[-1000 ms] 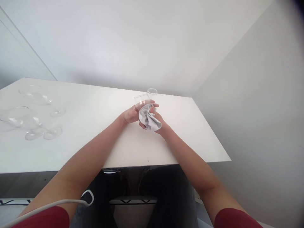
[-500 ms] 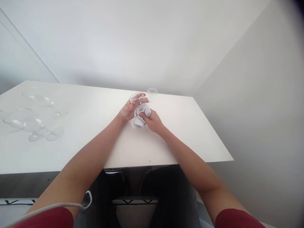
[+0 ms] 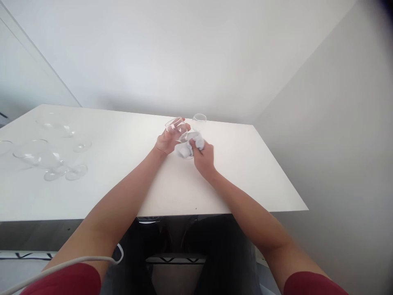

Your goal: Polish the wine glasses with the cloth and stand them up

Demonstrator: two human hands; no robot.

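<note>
Just beyond the middle of the white table [image 3: 239, 176], my left hand [image 3: 166, 142] is closed around the bowl of a clear wine glass [image 3: 177, 125]. The glass is tilted, its rim pointing up and to the left. Pinched in my right hand [image 3: 205, 159] is a crumpled white cloth [image 3: 185, 150], pressed about the lower end of the same glass. That lower end is mostly covered by the cloth, which is a little blurred. Right behind my hands stands a second clear glass [image 3: 199, 119], its lower part hard to make out.
Several clear stemmed glasses [image 3: 35, 155] lie on the table's left side, their feet towards the right. A wall [image 3: 184, 61] rises along the far edge, and another wall [image 3: 337, 135] is at the right. A pale cable [image 3: 82, 259] crosses near my left arm.
My right hand has turned and shifted slightly up and right with the cloth. The held glass leans more to the left. The view has moved slightly.
</note>
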